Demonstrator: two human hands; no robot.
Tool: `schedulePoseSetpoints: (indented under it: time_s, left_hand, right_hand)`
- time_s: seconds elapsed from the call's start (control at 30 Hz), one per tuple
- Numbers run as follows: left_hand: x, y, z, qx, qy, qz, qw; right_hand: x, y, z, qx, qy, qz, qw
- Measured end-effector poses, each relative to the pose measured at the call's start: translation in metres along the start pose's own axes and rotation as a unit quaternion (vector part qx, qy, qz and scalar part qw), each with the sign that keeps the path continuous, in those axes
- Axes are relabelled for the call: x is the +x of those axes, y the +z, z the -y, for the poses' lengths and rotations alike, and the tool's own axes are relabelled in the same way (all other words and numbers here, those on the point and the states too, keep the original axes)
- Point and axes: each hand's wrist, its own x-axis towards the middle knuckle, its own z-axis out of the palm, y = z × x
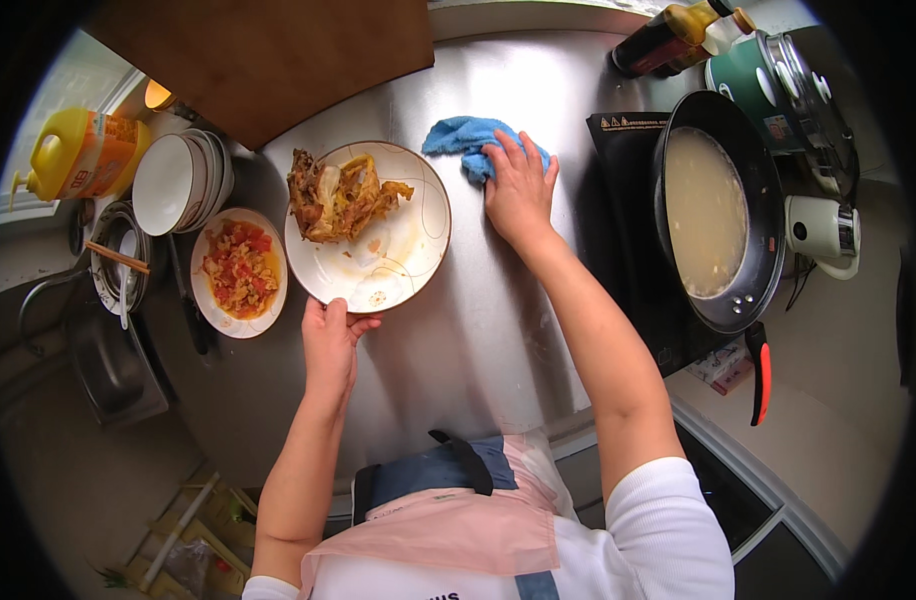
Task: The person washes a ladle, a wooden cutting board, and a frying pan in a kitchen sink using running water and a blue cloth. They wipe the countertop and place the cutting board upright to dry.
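Note:
My left hand (332, 341) grips the near rim of a white patterned plate (409, 251), thumb on top and fingers beneath. On that plate lie pieces of cooked poultry carcass (345, 196), mostly toward its far left side. To the right, my right hand (519, 191) presses on a bunched blue cloth (465, 139), fingers spread across its right part. Both are over a stainless steel countertop (458, 360). Close by on the left sits an oval-looking plate of tomato and egg (240, 270); its rim is near the plate in my hand.
At right, a black wok (773, 247) of cloudy broth (705, 214) rests on an induction cooker (615, 225), its handle (762, 382) jutting toward me. Stacked bowls (169, 184), a yellow jug (90, 154) and a sink (117, 375) are left. Sauce bottles (668, 37) stand far right.

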Motion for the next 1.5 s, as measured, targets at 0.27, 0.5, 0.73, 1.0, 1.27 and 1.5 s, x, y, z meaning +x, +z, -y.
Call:
schedulePoseSetpoints:
  time_s: [0.27,0.5,0.73,1.0,1.27,1.5]
  left_hand:
    - [0.028,0.005,0.0,-0.011,0.03,-0.009,0.999]
    - [0.036,0.008,0.003,-0.017,0.019,-0.023,0.999]
    - [0.045,0.005,0.007,-0.038,0.002,-0.034,0.999]
    - [0.062,0.02,0.008,-0.045,0.005,-0.031,0.999]
    - [0.064,0.017,0.01,-0.044,0.011,-0.028,0.999]
    - [0.034,0.017,0.029,0.088,-0.001,-0.021,0.996]
  right_hand:
    - [-0.079,-0.031,-0.039,-0.021,0.088,-0.012,0.996]
    - [-0.267,-0.092,-0.025,-0.015,0.123,0.12,0.985]
    - [-0.069,-0.024,-0.007,0.012,0.034,0.064,0.997]
    - [0.048,0.011,0.011,0.017,-0.079,0.037,0.996]
    - [-0.168,-0.051,0.024,0.182,-0.268,0.175,0.93]
    - [-0.073,-0.027,0.003,0.113,-0.177,0.09,0.974]
